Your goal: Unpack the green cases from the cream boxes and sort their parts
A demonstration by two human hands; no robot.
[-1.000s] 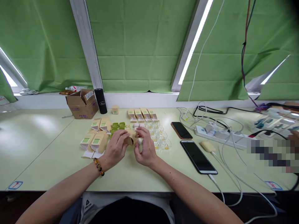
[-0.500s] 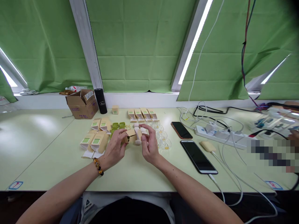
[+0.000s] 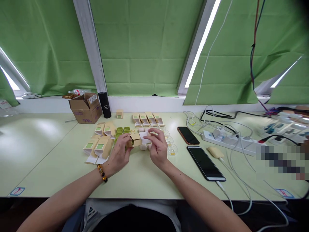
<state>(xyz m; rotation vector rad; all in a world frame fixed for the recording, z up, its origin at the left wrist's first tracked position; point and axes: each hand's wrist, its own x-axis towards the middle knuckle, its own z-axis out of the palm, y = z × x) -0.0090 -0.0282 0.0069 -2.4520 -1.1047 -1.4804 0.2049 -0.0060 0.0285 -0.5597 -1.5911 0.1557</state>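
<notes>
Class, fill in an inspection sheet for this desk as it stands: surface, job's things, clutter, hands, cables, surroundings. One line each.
Surface: pale green table, bare toward the left.
Job's things: small tan carton held over the table; white flap at its open end; more tan cartons to the left, a row of them behind, green cups, clear cups.
Clutter: cardboard box, black flask, two phones.
Hands: left hand grips the carton; right hand pinches the flap.
Cables: power strip with white leads trailing off the front edge.
Surroundings: green blinds, white sill.
</notes>
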